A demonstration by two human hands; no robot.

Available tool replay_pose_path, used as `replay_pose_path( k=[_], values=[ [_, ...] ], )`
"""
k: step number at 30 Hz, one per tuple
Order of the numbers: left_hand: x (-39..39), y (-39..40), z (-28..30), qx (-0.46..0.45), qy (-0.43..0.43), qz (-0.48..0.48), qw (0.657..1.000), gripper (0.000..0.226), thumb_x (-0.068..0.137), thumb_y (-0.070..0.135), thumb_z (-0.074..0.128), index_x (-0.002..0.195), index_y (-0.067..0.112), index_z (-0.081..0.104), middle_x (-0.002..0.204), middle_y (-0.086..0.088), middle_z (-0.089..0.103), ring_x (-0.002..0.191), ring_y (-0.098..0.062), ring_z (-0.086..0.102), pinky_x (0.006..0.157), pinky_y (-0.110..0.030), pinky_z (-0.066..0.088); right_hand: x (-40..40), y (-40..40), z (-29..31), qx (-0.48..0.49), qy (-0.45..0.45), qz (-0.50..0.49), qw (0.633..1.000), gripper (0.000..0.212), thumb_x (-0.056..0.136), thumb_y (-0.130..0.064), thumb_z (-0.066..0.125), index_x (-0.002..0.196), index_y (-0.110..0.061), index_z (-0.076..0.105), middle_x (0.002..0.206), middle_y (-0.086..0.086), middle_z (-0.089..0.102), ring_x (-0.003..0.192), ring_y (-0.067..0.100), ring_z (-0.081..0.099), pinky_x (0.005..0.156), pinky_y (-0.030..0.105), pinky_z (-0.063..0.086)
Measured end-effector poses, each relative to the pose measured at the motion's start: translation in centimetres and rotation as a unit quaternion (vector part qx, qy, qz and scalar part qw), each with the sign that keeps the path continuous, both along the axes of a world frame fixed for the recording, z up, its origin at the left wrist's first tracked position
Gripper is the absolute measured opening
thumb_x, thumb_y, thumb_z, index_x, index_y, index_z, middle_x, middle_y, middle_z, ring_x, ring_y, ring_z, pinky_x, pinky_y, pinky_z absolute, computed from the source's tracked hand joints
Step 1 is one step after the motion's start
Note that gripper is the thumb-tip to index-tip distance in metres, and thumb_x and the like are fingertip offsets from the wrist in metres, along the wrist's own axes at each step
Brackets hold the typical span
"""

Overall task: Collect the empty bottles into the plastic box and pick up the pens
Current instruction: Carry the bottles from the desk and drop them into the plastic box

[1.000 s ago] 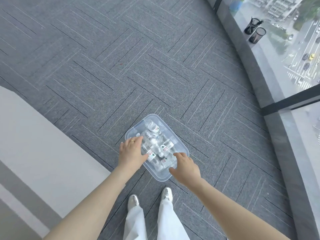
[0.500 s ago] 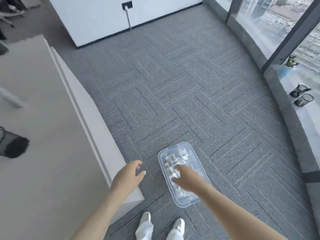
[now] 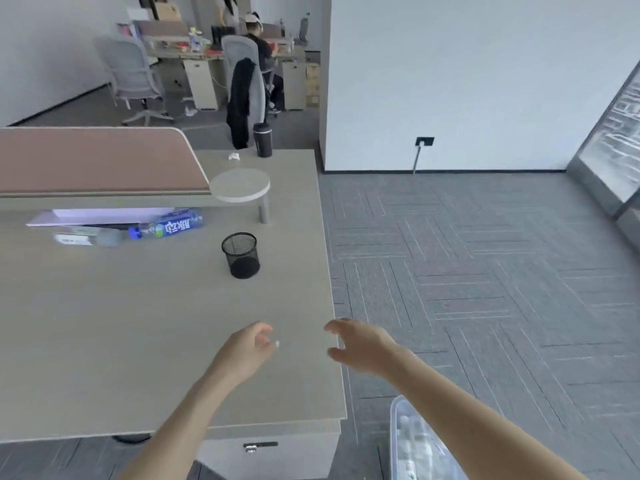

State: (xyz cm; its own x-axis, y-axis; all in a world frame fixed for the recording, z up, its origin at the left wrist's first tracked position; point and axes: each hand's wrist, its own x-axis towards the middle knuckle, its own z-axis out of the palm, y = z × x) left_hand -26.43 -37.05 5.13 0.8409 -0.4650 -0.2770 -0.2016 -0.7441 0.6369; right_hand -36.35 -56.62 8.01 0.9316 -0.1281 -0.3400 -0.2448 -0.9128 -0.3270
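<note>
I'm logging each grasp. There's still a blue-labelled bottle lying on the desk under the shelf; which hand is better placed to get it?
Probably the left hand: it is open over the desk, on the bottle's side. The right hand hangs at the desk's right edge, farther away.

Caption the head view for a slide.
Both empty hands, left hand and right hand, reach over beige desk toward black mesh pen cup.

Bare forearms, no sleeves — left hand (image 3: pixel 247 348), right hand (image 3: pixel 360 344) ungloved.
</note>
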Motion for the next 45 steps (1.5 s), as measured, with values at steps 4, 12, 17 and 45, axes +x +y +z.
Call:
replay_pose_path(
  k=[4,12,17,45],
  values=[
    [3.3,5.9,0.8,-0.021,-0.004,0.037,0.999,0.031,0.089,0.03,0.057,0.118,0.019,0.056,0.108,0.004,0.064,0.102,-0.015,0.06,0.085,-0.026,0.045,4.8,5.0,1.4,-0.007,-0.032,0.029,0.999,0.044,0.093,-0.034,0.047,0.135,-0.026,0.042,0.136,-0.005,0.05,0.121,0.02,0.051,0.095,0.034,0.044],
    [11.0,20.1,-0.3,0.011,-0.01,0.039,0.999,0.031,0.088,0.027,0.058,0.116,0.015,0.058,0.105,0.0,0.065,0.104,-0.016,0.061,0.086,-0.024,0.044,14.7,17.9,0.6,0.04,-0.062,0.007,0.997,0.037,0.092,-0.033,0.049,0.129,-0.028,0.05,0.128,-0.008,0.056,0.111,0.017,0.057,0.092,0.03,0.045],
    [15.8,27.5,-0.6,0.02,-0.007,0.062,0.998,0.028,0.088,0.03,0.058,0.114,0.02,0.058,0.097,0.006,0.061,0.1,-0.015,0.061,0.086,-0.027,0.046,19.6,24.3,-0.9,0.076,-0.074,-0.017,0.994,0.032,0.092,-0.032,0.049,0.124,-0.029,0.054,0.125,-0.011,0.057,0.109,0.014,0.057,0.09,0.031,0.048],
    [44.3,35.0,-3.9,-0.002,0.007,0.027,1.0,0.046,0.086,0.028,0.059,0.13,0.02,0.047,0.131,-0.002,0.052,0.118,-0.018,0.053,0.096,-0.032,0.043,45.8,33.3,-4.5,0.03,-0.034,-0.091,0.995,0.041,0.091,-0.031,0.052,0.132,-0.026,0.049,0.136,-0.006,0.049,0.123,0.02,0.048,0.095,0.03,0.04]
  ],
)
